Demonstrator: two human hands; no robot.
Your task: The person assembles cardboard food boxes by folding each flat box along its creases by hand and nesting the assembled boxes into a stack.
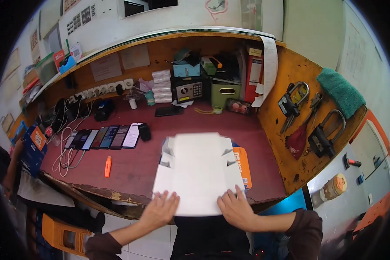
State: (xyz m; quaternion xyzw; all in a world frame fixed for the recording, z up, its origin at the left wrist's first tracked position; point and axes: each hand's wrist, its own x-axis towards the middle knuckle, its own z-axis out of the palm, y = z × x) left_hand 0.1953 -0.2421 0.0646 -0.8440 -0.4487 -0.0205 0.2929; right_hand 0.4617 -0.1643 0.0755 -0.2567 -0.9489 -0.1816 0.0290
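At the far left another person's hand is against a blue and orange box, above an orange stool on the floor. On the dark red desk, a row of phones lies side by side, with white cables at its left end, and an orange marker rests nearer the front edge. Behind them stand stacked white packs and a small safe with a keypad. In the middle, the white cardboard lies flat and slightly blurred, its near edge reaching past the desk toward the person. The left hand rests on its near left corner, fingers loosely spread; whether the thumb grips underneath, I cannot tell. The right hand lies on the near right corner, fingers fanned wide on top. Beneath the cardboard, an orange printed item pokes out on the right. Farther right, padlocks and a green towel hang on the wooden side panel, beyond which stands a lidded jar.
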